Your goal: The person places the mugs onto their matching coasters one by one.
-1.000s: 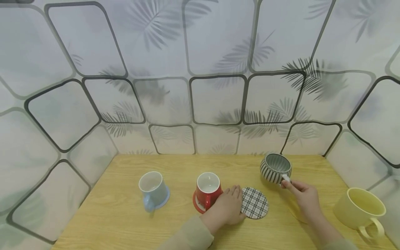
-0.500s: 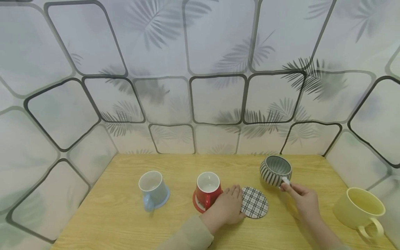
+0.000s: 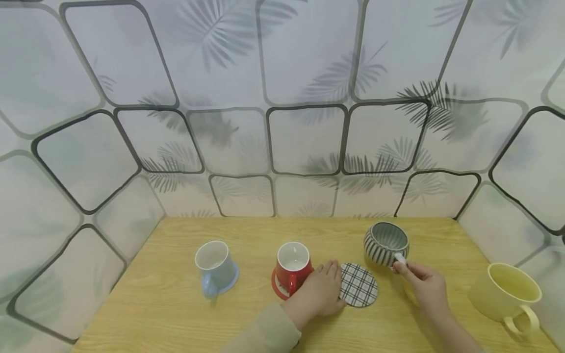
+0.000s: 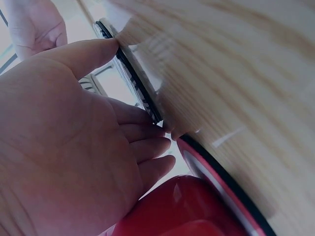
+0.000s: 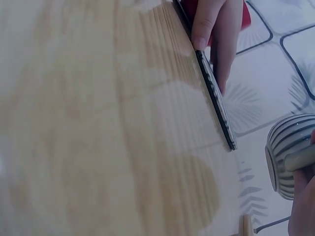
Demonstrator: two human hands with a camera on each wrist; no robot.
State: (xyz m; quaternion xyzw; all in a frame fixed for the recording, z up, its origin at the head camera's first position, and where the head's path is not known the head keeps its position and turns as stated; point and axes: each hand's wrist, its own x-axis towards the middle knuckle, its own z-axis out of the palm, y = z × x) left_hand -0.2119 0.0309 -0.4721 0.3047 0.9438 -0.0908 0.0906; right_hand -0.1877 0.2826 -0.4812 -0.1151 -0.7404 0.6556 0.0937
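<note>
While the striped cup [image 3: 380,250] is held up by the right hand [image 3: 424,285], w/ its handle [image 3: 400,258] pinched btwn thumb & curled fingers, the plaid coaster [image 3: 359,285] is touched at its left side by the left hand [image 3: 321,290]. No grip is made by that left hand: it is laid palm down, fingers relaxed & nearly straight, w/ thumb [image 4: 93,56] & index finger set against the coaster's edge, as is seen in the left wrist view. The cup is kept clear of the table [image 3: 172,304], mouth up, just beyond the coaster's far right side; its handle is turned to the near right. The coaster is laid flat on the tabletop, btwn the 2 hands. Just left of the left hand, the red mug [image 3: 291,275] is stood on a red coaster [image 3: 276,288], handle turned near; whether it's touched by that hand can't be told. Well apart at left, the blue mug [image 3: 216,269] is set on a blue coaster [image 3: 235,278], its handle turned to the near left. At the near right, the yellow mug [image 3: 496,296] is placed w/ handle turned near & right. A yellow disc [image 3: 410,295] is mostly hidden behind the right hand. On the left arm a pale sleeve [image 3: 269,331] is worn. The far side is closed off by a wall covering [image 3: 304,142], printed w/ dark rounded frames & grey leaves.
</note>
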